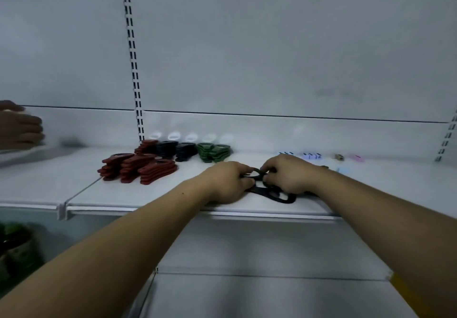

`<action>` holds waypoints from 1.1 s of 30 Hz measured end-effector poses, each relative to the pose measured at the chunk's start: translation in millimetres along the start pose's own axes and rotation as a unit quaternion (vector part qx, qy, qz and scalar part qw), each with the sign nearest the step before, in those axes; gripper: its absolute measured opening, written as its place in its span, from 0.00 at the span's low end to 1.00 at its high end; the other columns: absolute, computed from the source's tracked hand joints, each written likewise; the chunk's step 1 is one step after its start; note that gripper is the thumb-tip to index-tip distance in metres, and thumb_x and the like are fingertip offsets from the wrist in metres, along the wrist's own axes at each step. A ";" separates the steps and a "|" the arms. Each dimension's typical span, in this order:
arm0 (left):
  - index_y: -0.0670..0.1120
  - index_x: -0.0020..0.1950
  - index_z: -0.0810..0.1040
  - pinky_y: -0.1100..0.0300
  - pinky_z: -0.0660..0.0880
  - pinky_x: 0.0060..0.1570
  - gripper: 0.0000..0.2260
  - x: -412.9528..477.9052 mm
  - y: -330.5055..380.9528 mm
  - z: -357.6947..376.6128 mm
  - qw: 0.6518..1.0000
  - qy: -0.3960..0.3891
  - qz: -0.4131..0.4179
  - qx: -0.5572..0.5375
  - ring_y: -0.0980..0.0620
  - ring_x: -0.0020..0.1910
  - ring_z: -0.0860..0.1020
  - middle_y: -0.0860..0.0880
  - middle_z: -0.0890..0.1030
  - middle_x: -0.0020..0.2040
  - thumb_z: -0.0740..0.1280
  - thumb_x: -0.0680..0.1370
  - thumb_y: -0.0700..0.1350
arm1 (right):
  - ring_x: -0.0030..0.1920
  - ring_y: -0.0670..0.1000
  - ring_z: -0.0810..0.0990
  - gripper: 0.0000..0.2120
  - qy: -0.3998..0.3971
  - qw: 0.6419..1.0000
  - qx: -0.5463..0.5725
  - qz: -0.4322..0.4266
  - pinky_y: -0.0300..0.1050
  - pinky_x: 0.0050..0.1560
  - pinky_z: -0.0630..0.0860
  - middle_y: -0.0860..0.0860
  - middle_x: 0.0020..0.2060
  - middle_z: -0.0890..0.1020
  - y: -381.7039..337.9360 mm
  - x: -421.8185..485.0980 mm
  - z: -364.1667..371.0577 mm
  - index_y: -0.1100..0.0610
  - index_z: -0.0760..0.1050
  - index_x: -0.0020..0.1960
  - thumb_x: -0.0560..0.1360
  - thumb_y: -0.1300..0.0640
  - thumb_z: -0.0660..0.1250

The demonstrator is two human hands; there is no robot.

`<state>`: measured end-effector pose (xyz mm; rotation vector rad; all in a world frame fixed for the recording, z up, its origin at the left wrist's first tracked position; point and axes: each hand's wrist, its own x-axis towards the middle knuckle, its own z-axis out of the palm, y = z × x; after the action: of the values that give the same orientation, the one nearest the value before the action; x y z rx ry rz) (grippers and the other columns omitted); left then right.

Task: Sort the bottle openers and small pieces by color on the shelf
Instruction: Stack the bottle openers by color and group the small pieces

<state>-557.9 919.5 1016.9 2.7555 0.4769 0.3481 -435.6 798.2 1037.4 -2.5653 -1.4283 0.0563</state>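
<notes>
**Black openers gripped in both hands, front of shelf**

Black bottle openers (277, 195) sit near the front edge of the white shelf (173, 194), between the two hands.
- Left hand (228, 181): knuckles up, fingers (243, 169) curled tight and pinching the loop end of the upper opener.
- Right hand (286, 174): fingers (268, 166) curled over the same cluster from the other side. The lower opener pokes out under the palm and lies on the shelf.
- Exact count of openers in the grip: can't tell, at least two.

Sorted stacks stand further back, left to right:
- red stacks (138, 166)
- black stacks (175, 150)
- green stacks (214, 152)

Small pieces lie along the back right:
- blue-purple pieces (311, 155)
- brown piece (339, 157)
- pink piece (357, 158)
- pale blue piece (343, 169), just beside the right wrist

Another person's hand (19, 127) is at the far left edge, blurred.
</notes>
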 end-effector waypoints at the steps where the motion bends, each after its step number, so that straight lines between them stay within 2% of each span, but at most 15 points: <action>1: 0.52 0.70 0.71 0.59 0.68 0.63 0.19 1.6 1.2 1.1 1.000 0.009 -0.009 -0.010 0.49 0.64 0.72 0.50 0.75 0.66 0.62 0.79 0.52 | 0.53 0.51 0.77 0.12 0.012 1.000 0.014 -0.007 0.49 0.56 0.75 0.49 0.55 0.79 2.7 0.5 0.6 0.48 0.77 0.60 0.77 0.51 0.63; 4: 0.48 0.75 0.63 0.64 0.62 0.62 0.26 5.7 4.7 2.4 0.996 0.063 -0.026 -0.064 0.50 0.69 0.68 0.48 0.69 0.72 0.63 0.79 0.52 | 0.59 0.51 0.74 0.14 0.081 0.993 0.061 -0.054 0.44 0.60 0.70 0.50 0.59 0.76 8.1 0.2 0.8 0.51 0.76 0.64 0.79 0.53 0.63; 5: 0.48 0.75 0.62 0.67 0.62 0.59 0.26 6.8 6.1 2.1 0.992 0.073 -0.036 -0.098 0.50 0.67 0.69 0.48 0.70 0.70 0.64 0.79 0.52 | 0.60 0.50 0.73 0.15 0.107 0.988 0.090 -0.070 0.41 0.60 0.68 0.50 0.59 0.76 8.0 -0.7 0.5 0.51 0.75 0.65 0.79 0.53 0.63; 6: 0.47 0.74 0.63 0.69 0.64 0.54 0.25 7.8 7.2 1.8 0.986 0.083 -0.045 -0.137 0.52 0.62 0.73 0.48 0.74 0.65 0.65 0.79 0.50 | 0.61 0.49 0.73 0.15 0.129 0.981 0.119 -0.081 0.39 0.59 0.67 0.49 0.58 0.76 7.7 -1.1 0.4 0.52 0.75 0.65 0.79 0.54 0.63; 8: 0.46 0.70 0.69 0.67 0.70 0.44 0.21 9.8 6.2 1.9 0.965 0.114 -0.063 -0.228 0.54 0.45 0.77 0.50 0.77 0.50 0.67 0.77 0.44 | 0.59 0.48 0.74 0.18 0.140 0.973 0.168 -0.070 0.37 0.56 0.67 0.48 0.56 0.77 9.8 -1.9 0.2 0.51 0.72 0.67 0.78 0.53 0.65; 10: 0.44 0.64 0.73 0.61 0.76 0.41 0.16 11.6 1.1 1.0 0.923 0.146 -0.100 -0.342 0.52 0.37 0.78 0.47 0.78 0.45 0.66 0.76 0.36 | 0.56 0.48 0.75 0.23 0.104 0.979 0.173 -0.035 0.38 0.53 0.68 0.46 0.55 0.76 15.4 -5.4 -1.8 0.50 0.69 0.68 0.75 0.47 0.68; 13: 0.44 0.53 0.75 0.63 0.78 0.33 0.11 10.6 -2.5 -3.8 0.850 0.160 -0.147 -0.480 0.47 0.35 0.80 0.43 0.76 0.46 0.61 0.77 0.30 | 0.58 0.48 0.74 0.28 -0.020 0.998 0.056 -0.013 0.42 0.58 0.70 0.45 0.58 0.75 21.0 -12.1 -6.7 0.48 0.72 0.65 0.70 0.36 0.68; 16: 0.45 0.51 0.75 0.64 0.78 0.32 0.13 11.8 -2.9 -6.5 0.805 0.166 -0.161 -0.547 0.46 0.36 0.81 0.44 0.74 0.47 0.60 0.77 0.28 | 0.56 0.47 0.75 0.19 -0.051 0.997 0.040 -0.032 0.45 0.60 0.73 0.43 0.55 0.77 17.9 -9.8 -6.5 0.43 0.76 0.55 0.69 0.36 0.69; 19: 0.43 0.53 0.75 0.63 0.80 0.33 0.14 12.9 -4.5 -6.9 0.770 0.172 -0.171 -0.590 0.43 0.41 0.81 0.44 0.72 0.51 0.59 0.76 0.27 | 0.50 0.45 0.77 0.11 -0.038 0.995 0.073 -0.050 0.42 0.53 0.75 0.42 0.48 0.79 14.0 -8.0 -5.8 0.44 0.77 0.49 0.71 0.41 0.70; 22: 0.41 0.53 0.74 0.61 0.81 0.36 0.13 12.5 -7.3 -7.0 0.754 0.178 -0.179 -0.606 0.41 0.43 0.80 0.42 0.71 0.53 0.60 0.76 0.26 | 0.47 0.47 0.78 0.07 0.033 0.995 0.071 -0.066 0.39 0.45 0.73 0.45 0.48 0.80 8.5 -5.1 -6.0 0.49 0.80 0.50 0.76 0.50 0.67; 25: 0.42 0.55 0.74 0.60 0.82 0.38 0.14 12.2 -7.8 -6.6 0.752 0.181 -0.190 -0.605 0.41 0.45 0.80 0.42 0.71 0.51 0.59 0.76 0.26 | 0.51 0.49 0.77 0.10 0.141 0.984 0.081 -0.072 0.39 0.49 0.69 0.47 0.48 0.80 8.3 0.2 -11.4 0.51 0.78 0.58 0.78 0.53 0.64; 26: 0.42 0.53 0.74 0.59 0.82 0.39 0.13 11.6 -7.4 -6.8 0.753 0.177 -0.190 -0.604 0.41 0.45 0.80 0.42 0.72 0.50 0.59 0.77 0.27 | 0.52 0.48 0.76 0.12 0.131 0.985 0.098 -0.062 0.39 0.51 0.69 0.47 0.50 0.79 10.7 1.3 -14.8 0.50 0.77 0.61 0.78 0.53 0.64; 28: 0.42 0.51 0.75 0.58 0.82 0.42 0.12 10.5 -6.5 -7.7 0.754 0.169 -0.186 -0.607 0.44 0.44 0.80 0.42 0.73 0.49 0.58 0.77 0.28 | 0.56 0.49 0.75 0.14 0.039 0.996 0.066 -0.034 0.39 0.53 0.69 0.45 0.55 0.78 17.0 1.9 -20.1 0.47 0.75 0.62 0.77 0.51 0.65; 30: 0.42 0.50 0.76 0.56 0.82 0.44 0.12 10.3 -6.2 -8.0 0.752 0.168 -0.185 -0.610 0.46 0.43 0.80 0.43 0.73 0.51 0.57 0.78 0.28 | 0.54 0.50 0.76 0.08 -0.044 0.999 -0.002 -0.016 0.40 0.50 0.71 0.44 0.50 0.79 24.0 3.5 -18.6 0.46 0.78 0.53 0.75 0.51 0.67; 33: 0.43 0.51 0.75 0.54 0.81 0.47 0.14 11.0 -5.7 -7.9 0.748 0.171 -0.179 -0.616 0.47 0.43 0.78 0.46 0.72 0.53 0.55 0.78 0.28 | 0.49 0.49 0.76 0.09 -0.040 0.999 0.025 -0.009 0.42 0.48 0.72 0.44 0.44 0.78 28.9 7.3 -10.2 0.51 0.78 0.54 0.75 0.50 0.67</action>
<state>-551.7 930.6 1024.1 1.2692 0.5558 0.7325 -406.2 788.0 1042.1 -2.5351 -1.4595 0.1917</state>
